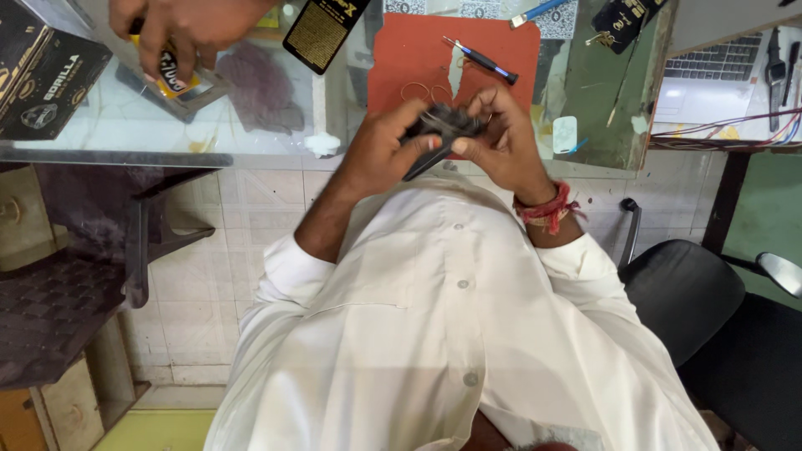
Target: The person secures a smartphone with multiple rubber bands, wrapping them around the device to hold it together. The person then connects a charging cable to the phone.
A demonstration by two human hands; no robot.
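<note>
Both hands are up in front of the white shirt [451, 334], at the near edge of the glass table [117, 154]. Left hand [380, 154] is curled around a small dark device [443, 134], thumb along its lower edge. Right hand [501, 142] closes on the same device from the other side, fingertips bent over its top. Device sits between the two hands, tilted, just over the red mat [418, 58]. A red thread band [547, 209] circles the right wrist. A dark screwdriver [484, 60] lies on the mat, well apart from the hands. Another person's hand [188, 29] at top left grips a yellow tube [175, 75] over the table. A laptop [710, 75] is at far right, a black chair [685, 292] below it.
</note>
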